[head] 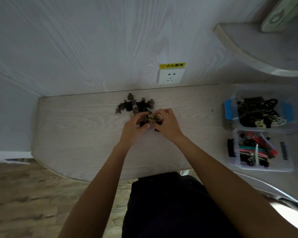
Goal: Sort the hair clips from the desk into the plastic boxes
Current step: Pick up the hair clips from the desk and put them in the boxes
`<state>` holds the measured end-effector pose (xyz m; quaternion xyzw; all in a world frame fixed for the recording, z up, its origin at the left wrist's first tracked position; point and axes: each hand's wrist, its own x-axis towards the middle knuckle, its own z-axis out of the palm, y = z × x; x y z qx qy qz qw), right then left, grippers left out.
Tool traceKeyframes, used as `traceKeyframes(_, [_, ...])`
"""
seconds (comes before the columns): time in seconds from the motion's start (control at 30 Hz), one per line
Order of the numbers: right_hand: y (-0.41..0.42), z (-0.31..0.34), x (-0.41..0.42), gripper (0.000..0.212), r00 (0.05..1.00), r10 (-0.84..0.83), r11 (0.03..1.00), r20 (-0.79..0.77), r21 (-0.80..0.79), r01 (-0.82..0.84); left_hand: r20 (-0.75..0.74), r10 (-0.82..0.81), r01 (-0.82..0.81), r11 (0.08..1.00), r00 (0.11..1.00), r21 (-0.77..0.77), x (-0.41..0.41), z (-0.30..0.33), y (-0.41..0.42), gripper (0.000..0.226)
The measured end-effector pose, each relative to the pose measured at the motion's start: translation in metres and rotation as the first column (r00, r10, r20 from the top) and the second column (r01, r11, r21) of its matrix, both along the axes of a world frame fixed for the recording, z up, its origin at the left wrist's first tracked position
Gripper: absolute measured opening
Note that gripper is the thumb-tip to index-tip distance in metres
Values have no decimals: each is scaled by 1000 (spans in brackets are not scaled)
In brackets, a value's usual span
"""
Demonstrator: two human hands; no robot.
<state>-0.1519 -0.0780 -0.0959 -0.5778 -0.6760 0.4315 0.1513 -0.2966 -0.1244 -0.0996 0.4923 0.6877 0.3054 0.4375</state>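
Both hands, left hand [135, 127] and right hand [167, 124], together clamp clustered hair clips [150, 118]; should separate by colour before moving to the plastic boxes [258, 109].

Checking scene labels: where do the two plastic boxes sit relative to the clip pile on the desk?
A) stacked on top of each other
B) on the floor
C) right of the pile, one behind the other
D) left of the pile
C: the blue-handled box and the box of coloured clips sit side by side at the desk's right end, well right of the clip pile that both hands work at.
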Motion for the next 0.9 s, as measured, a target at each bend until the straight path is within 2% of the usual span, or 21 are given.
traceKeyframes(0.27, [5,15,37,22,984,-154,988,-94,-4,154,35,45,-47,997,998,57,38,19,6,37])
traceKeyframes(0.37, [11,36,75,21,958,-235,969,-167,37,245,68,-24,15,992,997,122,71,42,25,36])
traceKeyframes(0.5, [21,68,157,18,885,-392,909,-252,46,415,107,-205,177,958,973,224,142,72,56,35])
traceKeyframes(0.6, [29,79,217,22,849,-499,847,-174,110,520,83,-327,298,921,941,252,197,80,78,35])
traceKeyframes(0.67, [34,85,252,24,837,-530,828,-135,133,545,-2,-388,378,895,922,237,228,81,93,38])
traceKeyframes(0.8, [47,90,298,31,859,-512,846,-5,172,505,-218,-469,510,835,856,205,263,76,113,43])
traceKeyframes(0.9, [50,87,315,37,880,-459,875,122,235,424,-285,-526,585,789,801,188,270,69,117,49])
